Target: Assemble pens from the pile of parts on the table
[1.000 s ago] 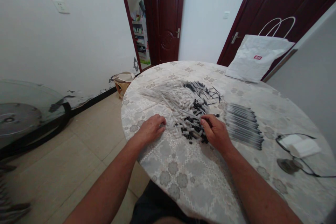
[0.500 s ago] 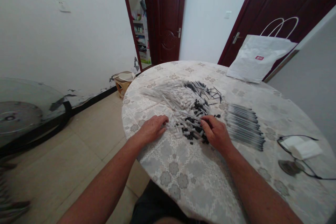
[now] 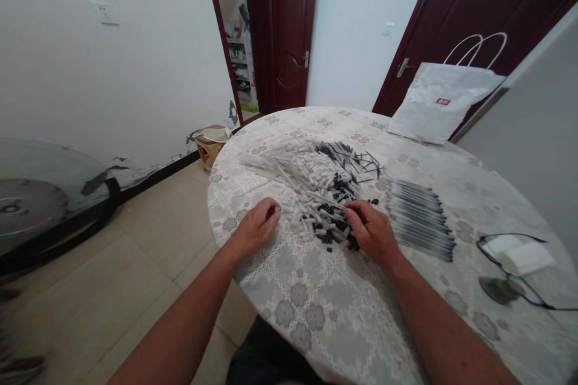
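Observation:
Pen parts lie in a loose heap on the table. My left hand is at the heap's left edge, fingers curled together; whatever they pinch is too small to make out. At the right side, my right hand has thumb and forefinger closed on the end of a clear pen barrel that points left over the heap. Around the hands are short whitish tubes, small black caps and long clear barrels. Thin black refills are piled behind. Finished-looking pens lie side by side in a row on the right.
A patterned cloth covers the round table. Eyeglasses and a white tissue pack lie at the right. A white paper bag stands at the back right. A stool is on the floor beyond the left edge.
My left hand has drawn back a little to the left, away from the heap, with its fingers more curled. My right hand has stayed nearly in place. The view has shifted slightly.

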`<move>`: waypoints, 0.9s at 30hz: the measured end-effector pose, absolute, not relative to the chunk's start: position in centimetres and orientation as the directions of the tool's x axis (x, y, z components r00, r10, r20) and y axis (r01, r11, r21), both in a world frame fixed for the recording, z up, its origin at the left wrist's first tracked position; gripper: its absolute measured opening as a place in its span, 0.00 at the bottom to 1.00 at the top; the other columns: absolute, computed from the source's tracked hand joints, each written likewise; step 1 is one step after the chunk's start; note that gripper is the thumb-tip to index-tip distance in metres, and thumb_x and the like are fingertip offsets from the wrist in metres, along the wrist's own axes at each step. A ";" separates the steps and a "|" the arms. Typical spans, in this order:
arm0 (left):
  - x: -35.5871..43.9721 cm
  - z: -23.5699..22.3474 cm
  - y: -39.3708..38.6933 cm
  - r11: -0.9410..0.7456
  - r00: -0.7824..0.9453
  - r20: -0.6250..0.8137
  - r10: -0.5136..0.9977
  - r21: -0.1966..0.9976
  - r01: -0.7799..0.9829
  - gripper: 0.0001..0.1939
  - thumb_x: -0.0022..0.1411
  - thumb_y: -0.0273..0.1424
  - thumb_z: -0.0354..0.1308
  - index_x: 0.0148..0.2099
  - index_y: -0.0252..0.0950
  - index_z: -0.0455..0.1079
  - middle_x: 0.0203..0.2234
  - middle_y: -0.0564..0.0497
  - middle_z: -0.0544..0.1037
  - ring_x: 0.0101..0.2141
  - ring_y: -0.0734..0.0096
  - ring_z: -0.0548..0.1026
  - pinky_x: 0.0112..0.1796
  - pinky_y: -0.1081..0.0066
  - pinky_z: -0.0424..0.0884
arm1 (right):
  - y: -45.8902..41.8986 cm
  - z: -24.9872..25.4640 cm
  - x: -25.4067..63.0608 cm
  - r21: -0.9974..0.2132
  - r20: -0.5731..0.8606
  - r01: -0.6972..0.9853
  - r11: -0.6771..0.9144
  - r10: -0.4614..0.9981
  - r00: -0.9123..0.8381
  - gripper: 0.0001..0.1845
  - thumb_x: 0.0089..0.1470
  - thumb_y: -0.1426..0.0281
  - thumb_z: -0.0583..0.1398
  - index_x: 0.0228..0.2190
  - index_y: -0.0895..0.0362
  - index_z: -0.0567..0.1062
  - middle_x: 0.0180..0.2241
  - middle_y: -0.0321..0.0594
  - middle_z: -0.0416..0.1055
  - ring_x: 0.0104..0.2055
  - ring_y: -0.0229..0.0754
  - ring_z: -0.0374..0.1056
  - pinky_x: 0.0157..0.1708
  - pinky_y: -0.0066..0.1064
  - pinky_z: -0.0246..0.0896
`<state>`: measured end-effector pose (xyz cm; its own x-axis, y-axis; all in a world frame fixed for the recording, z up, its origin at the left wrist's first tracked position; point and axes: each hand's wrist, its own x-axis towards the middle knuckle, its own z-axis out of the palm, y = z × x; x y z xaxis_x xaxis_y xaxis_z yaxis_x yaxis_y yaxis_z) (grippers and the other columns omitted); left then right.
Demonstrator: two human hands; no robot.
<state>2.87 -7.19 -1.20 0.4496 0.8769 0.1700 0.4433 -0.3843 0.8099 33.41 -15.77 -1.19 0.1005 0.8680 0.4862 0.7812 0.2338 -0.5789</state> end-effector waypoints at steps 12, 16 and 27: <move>12.9 1.0 -4.3 0.263 0.293 -0.103 0.951 0.770 -0.581 0.17 0.52 0.32 0.72 0.41 0.35 0.71 0.37 0.47 0.82 0.36 0.69 0.81 0.40 0.67 0.78 | -16.1 -0.8 32.9 -0.520 0.573 0.813 0.263 0.813 0.103 0.11 0.66 0.62 0.56 0.40 0.52 0.76 0.33 0.41 0.79 0.33 0.45 0.75 0.38 0.34 0.68; 13.0 0.2 -4.3 0.238 0.287 -0.074 0.955 0.771 -0.591 0.18 0.52 0.32 0.73 0.43 0.35 0.71 0.38 0.48 0.83 0.35 0.70 0.81 0.42 0.65 0.79 | -15.8 -1.0 33.2 -0.515 0.571 0.819 0.253 0.813 0.108 0.11 0.66 0.63 0.55 0.40 0.52 0.76 0.34 0.42 0.80 0.34 0.45 0.75 0.39 0.34 0.69; 12.8 -1.1 -4.0 0.222 0.306 -0.068 0.949 0.835 -0.503 0.17 0.53 0.33 0.73 0.43 0.34 0.73 0.39 0.45 0.83 0.37 0.66 0.82 0.40 0.66 0.81 | -15.7 -1.3 33.2 -0.431 0.613 0.854 0.291 0.789 0.041 0.11 0.67 0.64 0.56 0.42 0.54 0.76 0.36 0.44 0.80 0.37 0.45 0.76 0.40 0.35 0.70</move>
<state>12.79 -4.04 -1.06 0.3063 0.9495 -0.0681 -0.5034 0.2223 0.8350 33.15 -15.66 -1.25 0.0406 0.7888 0.6134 0.8540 0.2913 -0.4311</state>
